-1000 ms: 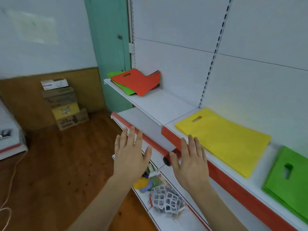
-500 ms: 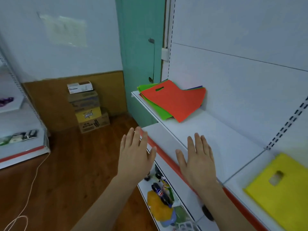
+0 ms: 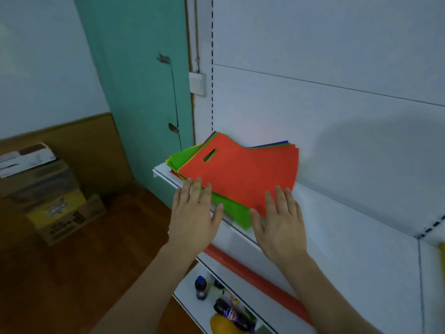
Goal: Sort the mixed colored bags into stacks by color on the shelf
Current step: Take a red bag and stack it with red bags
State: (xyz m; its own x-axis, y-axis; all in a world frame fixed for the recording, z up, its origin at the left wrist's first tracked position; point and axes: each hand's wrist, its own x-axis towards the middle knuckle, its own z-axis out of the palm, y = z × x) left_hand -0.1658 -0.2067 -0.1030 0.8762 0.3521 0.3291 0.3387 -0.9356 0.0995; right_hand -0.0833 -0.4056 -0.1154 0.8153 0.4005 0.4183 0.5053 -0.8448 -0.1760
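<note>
Where the white shelf [image 3: 349, 227] ends beside the teal door [image 3: 139, 75], it carries one mixed pile of flat bags [image 3: 231, 174], and that pile is all it holds in view. The top bag is an orange-red bag [image 3: 243, 174] with an oval cut-out handle [image 3: 209, 155] toward its far-left end; its long axis runs from that end toward the near right. Green bags [image 3: 231, 210] fan out beneath it toward the shelf's front edge, with yellow and dark blue edges showing at the margins. My left hand [image 3: 195, 213] is flat, fingers straight, fingertips at the pile's near-left edge. My right hand [image 3: 281, 225] is likewise flat and holding nothing, fingertips over the orange-red bag's near corner. The lower shelf [image 3: 192, 292] holds bottles [image 3: 216, 300].
</note>
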